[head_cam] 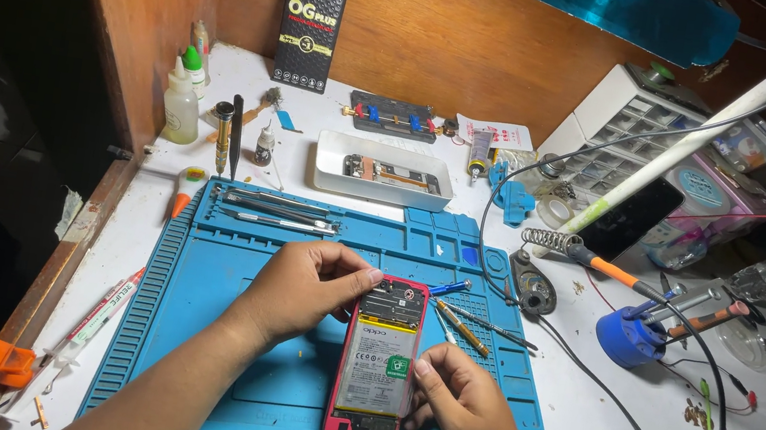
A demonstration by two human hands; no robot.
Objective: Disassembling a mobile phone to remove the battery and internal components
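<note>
Opened phone (pixel 376 358) lying back-up on the blue mat (pixel 215 321), red frame around it, pale battery exposed. Left hand (pixel 306 287) curled over the top-left corner, fingertips (pixel 364 277) pressed on the dark board section above the battery — closed around the edge, gripping the frame. Right hand (pixel 461 404) low on the right side, thumb laid against the frame edge beside the battery, remaining fingers tucked under or behind; cannot tell whether anything small is pinched there. Just beyond the right hand, loose screwdrivers (pixel 462 326) on the mat. Farther right, a soldering iron (pixel 598 262) in its coil stand. Risks, as a judgement: too much thumb pressure could flex the battery, and a slipping fingertip could scrape the bare board — exposed parts sit right under the fingers.
</note>
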